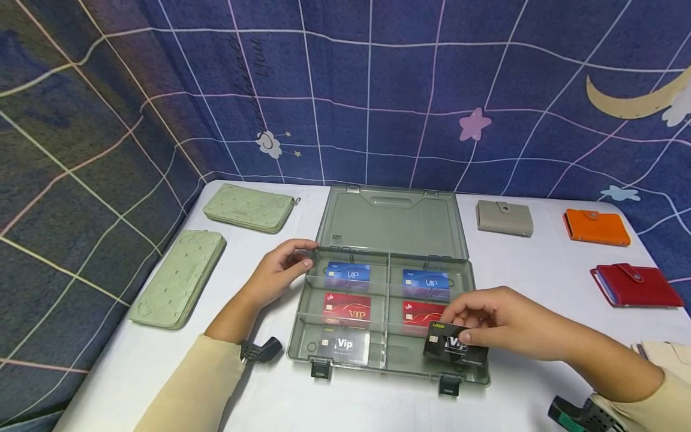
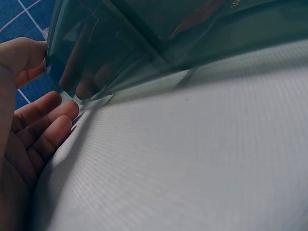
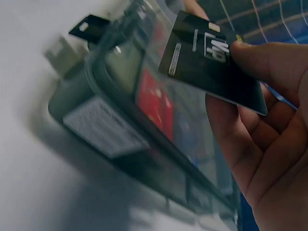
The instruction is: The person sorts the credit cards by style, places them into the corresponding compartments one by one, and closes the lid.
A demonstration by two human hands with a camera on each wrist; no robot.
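Observation:
A grey-green, see-through compartment box (image 1: 388,354) lies on the table with its lid folded back. At its far left corner my left hand (image 1: 278,273) grips the edge between index finger and thumb, the other fingers curled below. My right hand (image 1: 502,321) pinches a black VIP card (image 1: 445,345), thumb on its printed face, tilted over the front right compartment. Inside are two blue VIP cards (image 1: 348,275) in the back row, two red cards (image 1: 345,309) in the middle, one partly hidden by my right hand, and a silver-grey VIP card (image 1: 344,347) at front left.
Two pale green wallets (image 1: 248,207) lie on the left. Toward the right are a grey card holder (image 1: 504,217), an orange one (image 1: 596,227), a red one (image 1: 639,285) and a cream one (image 1: 666,354) partly behind my right sleeve. The box lid (image 1: 394,219) reaches the table's far side.

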